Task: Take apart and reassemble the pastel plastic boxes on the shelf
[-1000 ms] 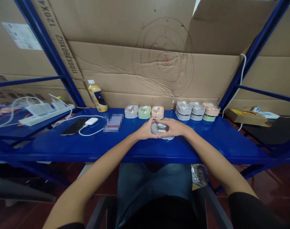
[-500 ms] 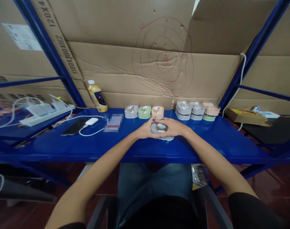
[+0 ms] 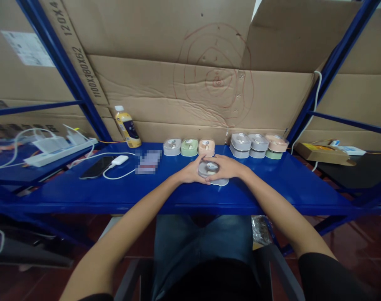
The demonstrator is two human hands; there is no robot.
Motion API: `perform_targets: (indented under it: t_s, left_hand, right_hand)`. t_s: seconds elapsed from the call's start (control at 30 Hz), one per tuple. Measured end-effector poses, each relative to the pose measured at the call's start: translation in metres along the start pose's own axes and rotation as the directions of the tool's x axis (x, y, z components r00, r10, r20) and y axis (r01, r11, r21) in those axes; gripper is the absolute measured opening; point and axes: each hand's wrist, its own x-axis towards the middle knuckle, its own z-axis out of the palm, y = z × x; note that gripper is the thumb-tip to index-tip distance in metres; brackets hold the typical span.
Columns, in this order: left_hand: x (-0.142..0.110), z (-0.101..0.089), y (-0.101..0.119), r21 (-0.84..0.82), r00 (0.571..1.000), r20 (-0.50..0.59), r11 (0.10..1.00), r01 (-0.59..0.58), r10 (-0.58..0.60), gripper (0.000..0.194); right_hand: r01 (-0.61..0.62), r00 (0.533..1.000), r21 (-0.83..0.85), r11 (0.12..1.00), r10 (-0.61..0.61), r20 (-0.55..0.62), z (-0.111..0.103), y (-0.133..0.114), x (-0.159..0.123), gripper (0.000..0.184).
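Between my two hands is a small grey rounded container (image 3: 206,168) with a clear lid and a round label. My left hand (image 3: 191,171) curls around its left side. From the right, my right hand (image 3: 229,167) wraps it, thumb low near the front and fingers at the back. A pale grey rounded piece (image 3: 221,182) shows beneath the container and my right hand, low over the blue table. Its full shape is hidden by my hand.
Behind my hands stand a grey container (image 3: 172,147), a green container (image 3: 189,147) and a peach container (image 3: 206,147). Stacked containers (image 3: 257,145) are at the back right. Leftward are a yellow bottle (image 3: 128,127), a phone (image 3: 97,167) and a white charger (image 3: 119,160) with its cable.
The grey container has tilted or shifted slightly between my hands, and a little more of the pale piece below shows. Both hands keep nearly the same place.
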Motion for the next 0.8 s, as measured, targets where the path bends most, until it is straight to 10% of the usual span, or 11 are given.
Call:
perform_targets:
  t_s: [0.37,0.53,0.8]
  left_hand:
    - [-0.001,0.001,0.003,0.031,0.999,-0.022,0.999,-0.024,0.025,0.131]
    - [-0.002,-0.008,0.001,0.184,0.991,-0.131,0.983,0.006,0.018,0.100]
    - [0.001,-0.010,-0.004,0.452,0.946,-0.324,0.883,0.130,0.027,0.047]
  right_hand:
    - [0.001,1.000,0.013,1.000,-0.001,0.011,0.002,0.000,-0.005,0.096]
    - [0.097,0.995,0.088,0.991,-0.097,-0.002,-0.005,0.022,-0.011,0.094]
    - [-0.075,0.994,-0.171,0.982,0.061,-0.091,-0.013,0.049,-0.026,0.097]
